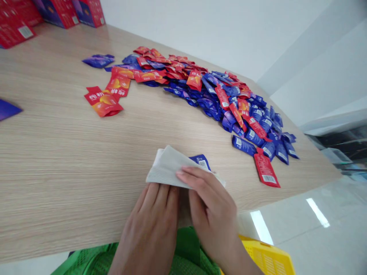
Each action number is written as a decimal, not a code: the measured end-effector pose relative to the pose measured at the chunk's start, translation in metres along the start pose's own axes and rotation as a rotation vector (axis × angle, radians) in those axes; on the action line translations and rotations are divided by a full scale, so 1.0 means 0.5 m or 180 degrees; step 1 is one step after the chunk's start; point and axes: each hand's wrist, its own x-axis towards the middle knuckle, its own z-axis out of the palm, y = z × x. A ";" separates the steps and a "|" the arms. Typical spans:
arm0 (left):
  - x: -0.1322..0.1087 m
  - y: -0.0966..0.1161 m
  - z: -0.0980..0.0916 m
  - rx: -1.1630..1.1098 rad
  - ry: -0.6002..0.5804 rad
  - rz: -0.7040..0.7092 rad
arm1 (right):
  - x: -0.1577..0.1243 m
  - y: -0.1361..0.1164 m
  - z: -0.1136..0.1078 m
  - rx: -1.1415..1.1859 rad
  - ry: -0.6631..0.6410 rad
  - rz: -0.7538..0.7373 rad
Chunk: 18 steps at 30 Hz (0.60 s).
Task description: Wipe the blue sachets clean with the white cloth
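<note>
My left hand (151, 225) and my right hand (210, 206) rest together at the near edge of the wooden table (57, 160). Both press on a stack of flat white sheets or bags (169, 168), fingers laid over its near edge. My right fingers lie flat on top of the stack; my left fingers curl against its underside. A blue sachet (201, 161) pokes out from behind the stack, just beyond my right fingertips.
A long heap of red and blue sachets (218, 95) runs across the table's far right. Two red sachets (104, 101) lie apart at left. Red and purple boxes (57, 11) stand at the far left corner. A green mesh basket (97, 259) and a yellow crate (269, 259) sit below the table edge.
</note>
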 end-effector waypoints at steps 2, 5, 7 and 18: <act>-0.010 0.001 -0.005 0.0061 -0.0046 -0.0020 | 0.001 -0.001 0.017 -0.0091 -0.0263 -0.0183; -0.030 0.011 -0.005 0.0115 -0.0242 0.0006 | 0.004 0.003 0.027 -0.0388 -0.0522 -0.0245; -0.038 0.020 -0.001 0.0078 -0.0389 -0.0116 | 0.003 0.009 0.025 -0.0550 -0.0670 -0.0295; -0.013 0.028 -0.007 0.0384 -0.0258 0.0022 | -0.013 0.123 -0.076 -0.1290 0.0148 0.0577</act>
